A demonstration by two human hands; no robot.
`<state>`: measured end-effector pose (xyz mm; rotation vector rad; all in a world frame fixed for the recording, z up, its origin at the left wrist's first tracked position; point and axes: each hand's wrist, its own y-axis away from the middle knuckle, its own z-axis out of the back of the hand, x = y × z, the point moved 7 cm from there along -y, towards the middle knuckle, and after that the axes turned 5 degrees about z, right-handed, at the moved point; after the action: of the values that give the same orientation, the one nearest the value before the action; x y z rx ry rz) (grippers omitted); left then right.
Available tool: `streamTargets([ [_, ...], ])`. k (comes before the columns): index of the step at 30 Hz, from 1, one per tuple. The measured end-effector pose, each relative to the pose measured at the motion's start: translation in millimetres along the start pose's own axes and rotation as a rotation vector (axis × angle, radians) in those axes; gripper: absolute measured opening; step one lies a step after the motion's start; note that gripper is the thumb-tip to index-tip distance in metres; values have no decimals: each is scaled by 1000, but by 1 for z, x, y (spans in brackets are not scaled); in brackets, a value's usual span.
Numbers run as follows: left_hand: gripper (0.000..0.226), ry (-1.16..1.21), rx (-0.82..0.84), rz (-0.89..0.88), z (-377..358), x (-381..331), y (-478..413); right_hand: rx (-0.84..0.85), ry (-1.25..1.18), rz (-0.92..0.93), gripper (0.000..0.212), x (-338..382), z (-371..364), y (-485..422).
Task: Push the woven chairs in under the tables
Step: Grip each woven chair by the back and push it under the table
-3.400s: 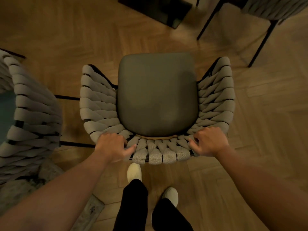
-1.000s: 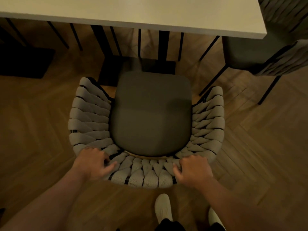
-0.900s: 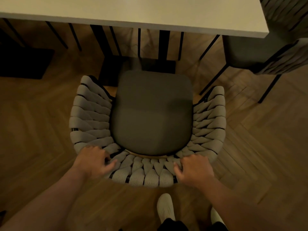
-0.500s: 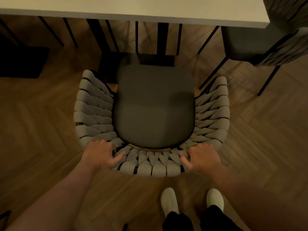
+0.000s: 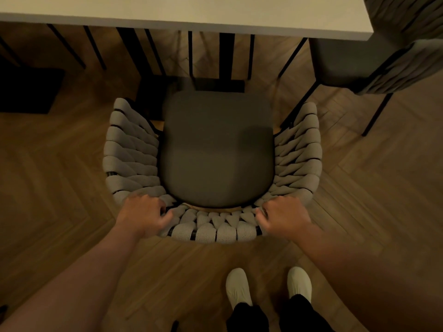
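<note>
Herringbone wood floor (image 5: 60,188), white table (image 5: 191,10) ahead. The woven chair (image 5: 215,149) stands short of the table edge, not yet under it. Your left hand (image 5: 143,216) and right hand (image 5: 284,218) grip its backrest rim, well apart. Risk: an uneven shove (one hand leading) would likely skew it against the pedestal base (image 5: 219,83) or the neighbouring chair (image 5: 347,63).

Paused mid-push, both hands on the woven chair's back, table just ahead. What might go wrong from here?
1. The dark table base sits right in front of the woven chair's seat; pushing straight on may jam the chair against it.
2. Its right woven arm is close to a black leg of the neighbouring chair; they may catch.
3. Whether the arms clear the edge of the table cannot be told; they might knock it.
</note>
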<state>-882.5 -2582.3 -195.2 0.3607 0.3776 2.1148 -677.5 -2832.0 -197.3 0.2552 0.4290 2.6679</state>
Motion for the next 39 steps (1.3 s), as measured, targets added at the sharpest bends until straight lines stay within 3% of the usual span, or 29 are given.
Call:
streamTargets([
  [2, 63, -49, 34, 45, -1, 0, 4, 26, -20, -12, 58, 1, 0, 0],
  [6, 77, 20, 118, 99, -8, -19, 31, 139, 14, 55, 62, 17, -2, 13],
  [13, 62, 395, 307, 223, 21, -84, 131, 252, -222, 153, 55, 49, 22, 76],
  [16, 53, 619, 455, 352, 14, -103, 179, 332, -310, 160, 47, 52, 40, 101],
  [20, 44, 883, 465, 548, 5, -134, 247, 421, -351, 209, 45, 51, 57, 138],
  [31, 31, 1388, 206, 1087, -39, -275, 422, 693, -145, 506, 43, 22, 33, 237],
  [39, 24, 1674, -40, 1493, -82, -332, 517, 782, 24, 755, 34, 109, 18, 278],
])
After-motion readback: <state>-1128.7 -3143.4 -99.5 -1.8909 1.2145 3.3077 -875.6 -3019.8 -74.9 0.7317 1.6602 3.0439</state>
